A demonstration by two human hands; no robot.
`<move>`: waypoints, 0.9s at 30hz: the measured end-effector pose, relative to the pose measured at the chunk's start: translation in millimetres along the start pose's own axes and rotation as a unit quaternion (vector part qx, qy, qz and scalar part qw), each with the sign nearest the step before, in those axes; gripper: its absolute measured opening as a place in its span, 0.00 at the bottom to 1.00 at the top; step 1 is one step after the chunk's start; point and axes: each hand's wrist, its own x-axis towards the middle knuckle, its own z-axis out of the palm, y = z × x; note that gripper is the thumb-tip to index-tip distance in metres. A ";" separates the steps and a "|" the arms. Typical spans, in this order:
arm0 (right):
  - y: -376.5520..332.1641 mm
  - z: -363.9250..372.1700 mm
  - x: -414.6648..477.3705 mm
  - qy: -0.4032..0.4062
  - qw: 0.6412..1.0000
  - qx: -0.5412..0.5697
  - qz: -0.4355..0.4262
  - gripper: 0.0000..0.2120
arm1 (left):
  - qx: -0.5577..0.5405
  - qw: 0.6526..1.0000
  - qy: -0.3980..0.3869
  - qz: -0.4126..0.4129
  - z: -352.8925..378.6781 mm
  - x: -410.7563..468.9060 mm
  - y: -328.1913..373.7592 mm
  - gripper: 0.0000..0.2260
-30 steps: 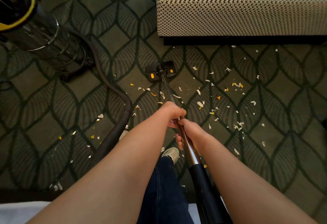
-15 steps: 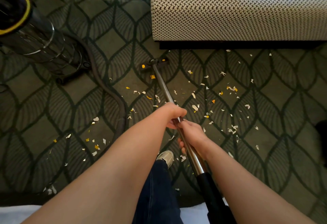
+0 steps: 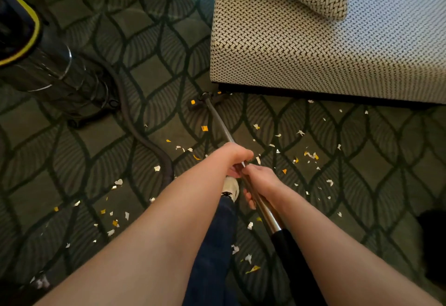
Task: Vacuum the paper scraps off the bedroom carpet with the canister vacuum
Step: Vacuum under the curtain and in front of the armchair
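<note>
Both the left hand [image 3: 237, 158] and right hand [image 3: 260, 180] are wrapped, fingers [image 3: 249, 200] curled, round the metal wand [image 3: 220, 125] for steering, the floor head [image 3: 204, 100] set at twelve o'clock by the chair base [image 3: 301, 92], with paper scraps [image 3: 310, 155] strewn over the carpet [image 3: 156, 76] from three to eight o'clock.

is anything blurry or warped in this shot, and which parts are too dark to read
Head view: wide-angle warp bows the lower edge of the upholstered seat, whose top is the brightest area, at the right; the carpet is dim; the floor head is dark and hard to make out by the seat's shadowed base; the canister shows only thin glints; the paper scraps look fairly crisp.
</note>
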 end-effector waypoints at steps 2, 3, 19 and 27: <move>-18.2 -11.6 11.2 -0.007 1.000 -0.021 0.000 0.10 | -0.004 1.000 -0.007 -0.017 -7.0 8.0 19.8 0.09; -27.1 -18.6 16.9 -0.014 0.999 -0.031 0.005 0.11 | -0.006 0.999 -0.019 -0.028 -10.9 13.5 30.1 0.09; -131.6 -108.5 48.1 -0.072 0.981 -0.180 0.006 0.09 | -0.058 0.991 -0.073 -0.095 -23.0 35.8 146.3 0.10; -149.0 -164.1 92.0 -0.097 0.969 -0.223 0.041 0.08 | -0.106 0.988 -0.075 -0.088 -2.4 60.0 182.4 0.10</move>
